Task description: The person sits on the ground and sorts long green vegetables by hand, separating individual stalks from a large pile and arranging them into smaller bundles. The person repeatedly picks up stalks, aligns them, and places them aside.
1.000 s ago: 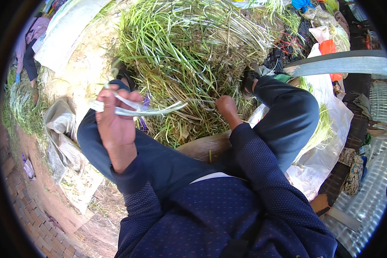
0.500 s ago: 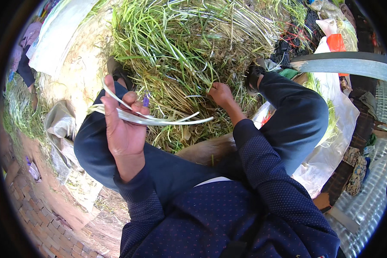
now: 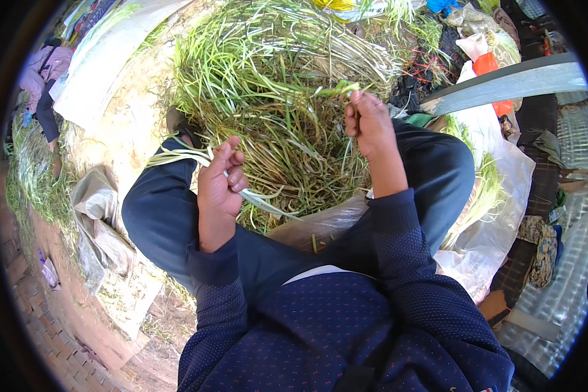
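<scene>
I log right hand [image 3: 371, 124] raised since earlier, pinching slender green leaves [image 3: 347, 87]; left hand [image 3: 221, 186] clasps 2+ thin whitish stalks [image 3: 183, 154], jutting both sides.

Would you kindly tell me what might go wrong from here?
The pale stalks stick out loosely on both sides of the left hand, so some might slip out. The green stalks pinched in the right hand appear to trail over the tangled heap, and could snag or tear.
</scene>
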Tool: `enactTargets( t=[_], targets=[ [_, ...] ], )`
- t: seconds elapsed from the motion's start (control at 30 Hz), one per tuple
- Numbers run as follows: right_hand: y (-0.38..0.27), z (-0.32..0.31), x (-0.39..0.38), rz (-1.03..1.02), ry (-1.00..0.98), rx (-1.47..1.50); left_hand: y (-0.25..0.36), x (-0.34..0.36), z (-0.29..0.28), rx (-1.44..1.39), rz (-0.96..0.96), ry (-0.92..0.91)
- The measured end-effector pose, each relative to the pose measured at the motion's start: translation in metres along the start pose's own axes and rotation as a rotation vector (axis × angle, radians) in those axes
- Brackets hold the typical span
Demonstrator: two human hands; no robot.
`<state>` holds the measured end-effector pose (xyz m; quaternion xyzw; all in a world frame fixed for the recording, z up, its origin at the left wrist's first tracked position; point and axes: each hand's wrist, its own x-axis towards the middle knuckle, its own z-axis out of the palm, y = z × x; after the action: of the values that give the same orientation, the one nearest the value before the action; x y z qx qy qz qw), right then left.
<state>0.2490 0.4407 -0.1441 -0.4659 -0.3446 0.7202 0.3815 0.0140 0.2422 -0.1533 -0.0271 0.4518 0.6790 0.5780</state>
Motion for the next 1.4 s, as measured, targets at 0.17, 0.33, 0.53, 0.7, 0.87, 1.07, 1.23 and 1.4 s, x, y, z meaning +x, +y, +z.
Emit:
enactTargets(
  t=[0.17,0.33,0.53,0.7,0.87,1.07,1.23,1.4],
  targets=[
    [-0.030,0.022,-0.038,-0.350,-0.208,0.178,-0.012,0.003,0.000,0.110,0.024,0.052],
    [0.034,0.031,-0.046,0.003,-0.232,-0.033,-0.021,0.009,-0.003,0.194,0.013,0.104],
    [0.099,0.028,-0.058,0.192,-0.269,-0.087,-0.034,0.010,-0.007,0.382,-0.042,0.138],
    [0.104,0.035,-0.063,0.168,-0.324,-0.036,-0.036,0.013,0.000,0.512,-0.053,0.093],
    [0.120,0.044,-0.072,0.104,-0.372,-0.085,-0.043,0.018,0.004,0.563,-0.075,0.102],
    [0.136,0.045,-0.066,0.052,-0.272,-0.266,-0.048,0.022,-0.003,0.536,-0.092,0.081],
    [0.144,0.044,-0.063,0.118,-0.227,-0.237,-0.051,0.024,-0.006,0.464,-0.064,0.137],
    [0.147,0.044,-0.056,0.319,-0.176,-0.006,-0.051,0.023,-0.006,0.457,-0.061,0.078]
  ],
)
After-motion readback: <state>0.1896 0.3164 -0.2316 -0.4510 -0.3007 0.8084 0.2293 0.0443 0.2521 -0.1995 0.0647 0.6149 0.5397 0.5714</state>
